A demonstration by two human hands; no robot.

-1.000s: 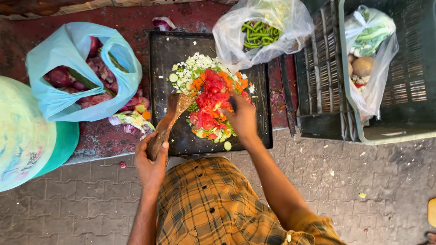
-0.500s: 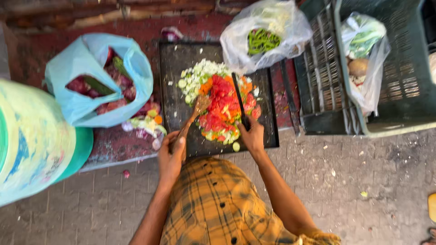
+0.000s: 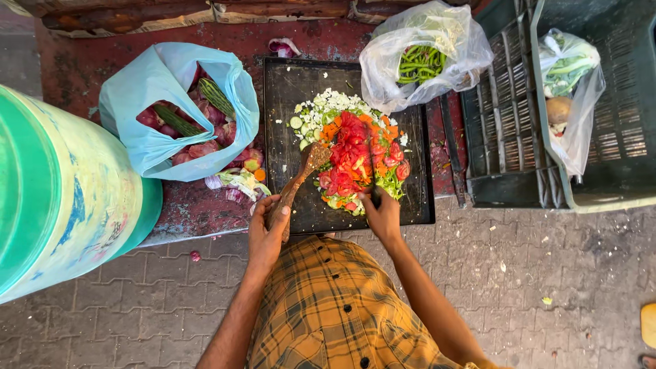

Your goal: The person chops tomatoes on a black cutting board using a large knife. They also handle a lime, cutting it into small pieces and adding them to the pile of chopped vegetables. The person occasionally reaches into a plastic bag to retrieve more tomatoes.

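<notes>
- Left hand [image 3: 268,231], nearest the camera: closed around the handle of a wooden spoon [image 3: 301,179], whose bowl now rests at the left edge of the salad [image 3: 352,154]; 0.5 s ago it lay further in.
- Right hand [image 3: 383,213]: has slid back to the near edge of the heap, fingers pressed into it; whether it grips anything cannot be told.
- The dark knife seen 0.5 s ago is no longer visible, possibly hidden under the vegetables.
- Salad: heaped on the black tray [image 3: 287,130], 1 pile, gathered rather than spread.
- Farther off: blue bag [image 3: 147,133] of vegetables, clear bag [image 3: 424,58] of green beans, crate [image 3: 608,137] cut off at right.
</notes>
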